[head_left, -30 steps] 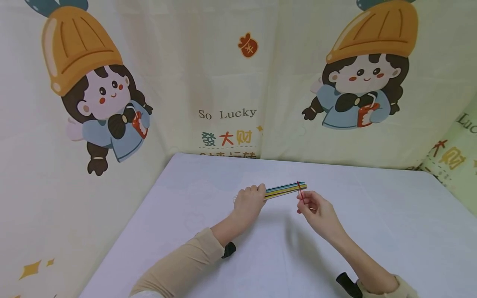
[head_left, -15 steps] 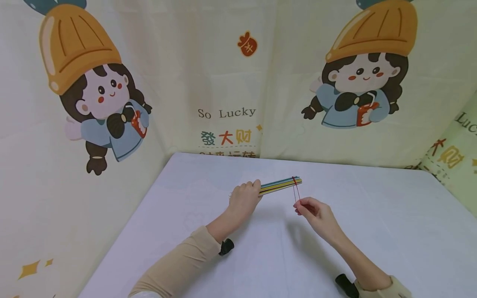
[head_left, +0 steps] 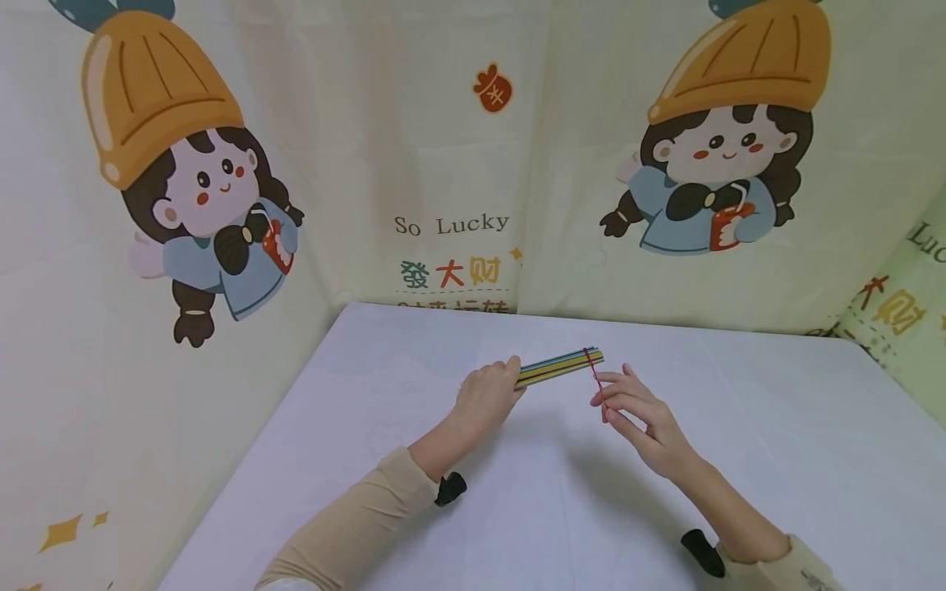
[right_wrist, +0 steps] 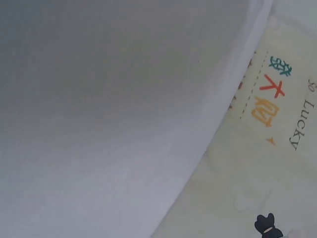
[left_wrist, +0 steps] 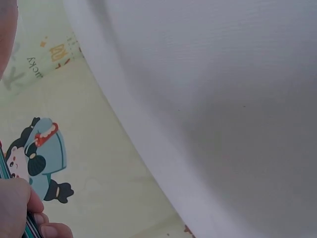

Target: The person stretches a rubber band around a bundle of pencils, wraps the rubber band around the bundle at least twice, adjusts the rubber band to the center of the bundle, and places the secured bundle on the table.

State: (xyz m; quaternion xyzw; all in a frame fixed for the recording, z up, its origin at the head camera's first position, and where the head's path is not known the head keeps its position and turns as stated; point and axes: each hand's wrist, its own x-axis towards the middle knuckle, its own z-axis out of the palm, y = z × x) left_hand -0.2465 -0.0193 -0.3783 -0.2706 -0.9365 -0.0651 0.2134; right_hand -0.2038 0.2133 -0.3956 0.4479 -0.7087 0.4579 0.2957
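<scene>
My left hand [head_left: 484,398] grips a bundle of thin coloured sticks [head_left: 556,368], blue, yellow and dark, held tilted above the table. A red rubber band [head_left: 594,369] passes around the bundle near its right end and stretches down toward me. My right hand [head_left: 654,427] holds the stretched band between thumb and fingers, with the other fingers spread. In the left wrist view, the left hand [left_wrist: 15,206] and part of the sticks [left_wrist: 5,166] show at the lower left edge. The right wrist view shows neither the right hand nor the band.
The table [head_left: 443,525] has a white cover. Patterned cream curtains [head_left: 355,148] with cartoon figures hang behind it and at both sides. Dark wrist camera mounts [head_left: 702,552] sit below both forearms.
The right hand first drew the band down away from the bundle, then its fingers spread and moved up within the stretched band. The bundle shifted slightly up and left, still in the left hand.
</scene>
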